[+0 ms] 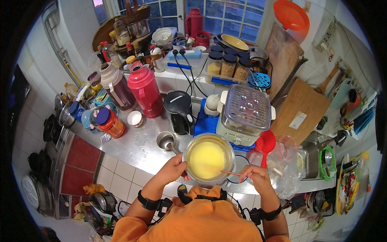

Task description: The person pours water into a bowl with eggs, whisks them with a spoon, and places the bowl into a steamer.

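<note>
A round bowl (186,145) holds a pale yellow liquid (207,158) with small bubbles near its edge. My left hand (173,168) grips the left rim of the bowl, thumb on top. In my right hand (253,178) are brown chopsticks (231,173), their far ends dipped in the liquid at the bowl's right side. Left of the bowl, a small metal pot (165,137) has a ladle in it. Behind the bowl stand a black electric kettle (178,112) and a food steamer (245,113) with a transparent lid.
Two thermos flasks (145,93), a small white bowl (134,118) and an orange jar (112,124) stand on the metal counter (133,148). A red ladle (266,141), a plastic bag (284,181) and the sink (310,155) are at the right. A wooden board (297,112) leans behind.
</note>
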Motion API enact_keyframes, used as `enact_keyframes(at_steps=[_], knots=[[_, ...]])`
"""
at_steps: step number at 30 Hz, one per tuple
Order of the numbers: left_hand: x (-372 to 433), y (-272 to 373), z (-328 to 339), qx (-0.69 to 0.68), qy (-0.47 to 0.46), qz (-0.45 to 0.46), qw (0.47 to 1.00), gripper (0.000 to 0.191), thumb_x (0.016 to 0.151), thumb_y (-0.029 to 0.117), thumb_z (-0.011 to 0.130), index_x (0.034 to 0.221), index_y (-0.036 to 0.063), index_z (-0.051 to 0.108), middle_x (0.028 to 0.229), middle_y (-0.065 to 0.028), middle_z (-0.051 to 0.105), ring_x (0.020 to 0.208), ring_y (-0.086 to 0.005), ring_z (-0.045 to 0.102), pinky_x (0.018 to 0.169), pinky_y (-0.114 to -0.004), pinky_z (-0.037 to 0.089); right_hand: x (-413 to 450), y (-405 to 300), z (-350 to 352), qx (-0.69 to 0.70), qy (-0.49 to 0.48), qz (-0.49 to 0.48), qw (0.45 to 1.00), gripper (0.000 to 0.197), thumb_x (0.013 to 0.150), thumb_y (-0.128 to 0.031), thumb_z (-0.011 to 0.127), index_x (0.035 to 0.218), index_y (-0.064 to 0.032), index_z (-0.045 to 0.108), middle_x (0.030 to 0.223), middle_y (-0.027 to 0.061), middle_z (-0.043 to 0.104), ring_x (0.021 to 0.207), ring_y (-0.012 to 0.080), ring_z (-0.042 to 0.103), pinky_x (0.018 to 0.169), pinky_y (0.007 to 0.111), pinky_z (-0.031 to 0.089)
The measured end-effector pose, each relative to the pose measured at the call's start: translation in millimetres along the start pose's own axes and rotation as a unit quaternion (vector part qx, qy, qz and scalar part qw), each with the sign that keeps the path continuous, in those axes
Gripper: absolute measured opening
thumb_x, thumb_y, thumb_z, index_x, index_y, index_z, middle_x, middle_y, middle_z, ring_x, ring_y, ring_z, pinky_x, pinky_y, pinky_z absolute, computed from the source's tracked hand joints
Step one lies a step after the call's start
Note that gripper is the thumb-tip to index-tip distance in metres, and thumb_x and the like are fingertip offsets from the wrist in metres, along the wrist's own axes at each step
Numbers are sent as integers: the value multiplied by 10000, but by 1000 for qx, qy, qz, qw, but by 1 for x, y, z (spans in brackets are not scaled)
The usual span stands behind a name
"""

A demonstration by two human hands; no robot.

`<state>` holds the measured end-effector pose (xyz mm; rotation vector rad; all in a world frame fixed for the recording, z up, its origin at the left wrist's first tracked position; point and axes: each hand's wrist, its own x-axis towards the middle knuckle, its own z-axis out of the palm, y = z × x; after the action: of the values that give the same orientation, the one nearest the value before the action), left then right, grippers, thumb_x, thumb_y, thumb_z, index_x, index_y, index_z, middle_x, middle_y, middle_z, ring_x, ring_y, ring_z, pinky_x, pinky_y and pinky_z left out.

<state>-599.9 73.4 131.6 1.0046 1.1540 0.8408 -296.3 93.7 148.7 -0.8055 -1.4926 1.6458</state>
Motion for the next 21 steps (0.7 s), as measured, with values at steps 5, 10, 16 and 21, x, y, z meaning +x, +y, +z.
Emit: enact_keyframes(at_steps=[5,10,16,21], knots=[[-2,2,-1,-2,6,-5,1000,243,881,100,378,1078,-9,467,721,-52,588,529,-93,558,489,-207,474,7,0,-3,-20,53,-33,998,165,772,-42,404,740,18,554,734,98,565,702,181,548,683,293,432],[-3,1,-4,-2,13,3,1000,246,881,98,377,1084,-8,466,718,-45,586,530,-88,554,491,-200,467,11,8,-5,-34,109,-54,992,171,773,-49,402,726,14,554,735,98,566,691,177,547,675,291,432],[-6,-1,-6,0,17,-6,1000,245,881,101,382,1085,-8,462,725,-48,585,534,-92,556,496,-200,466,7,1,-8,-19,64,-27,997,168,746,-46,410,713,25,559,698,99,560,642,171,534,631,278,429],[-6,-6,-9,-4,-1,-22,1000,284,880,101,374,1135,-4,439,767,-56,586,552,-96,559,511,-211,476,-4,-16,-8,-57,16,-5,998,161,714,-48,416,685,31,554,679,95,551,619,159,521,597,268,422]])
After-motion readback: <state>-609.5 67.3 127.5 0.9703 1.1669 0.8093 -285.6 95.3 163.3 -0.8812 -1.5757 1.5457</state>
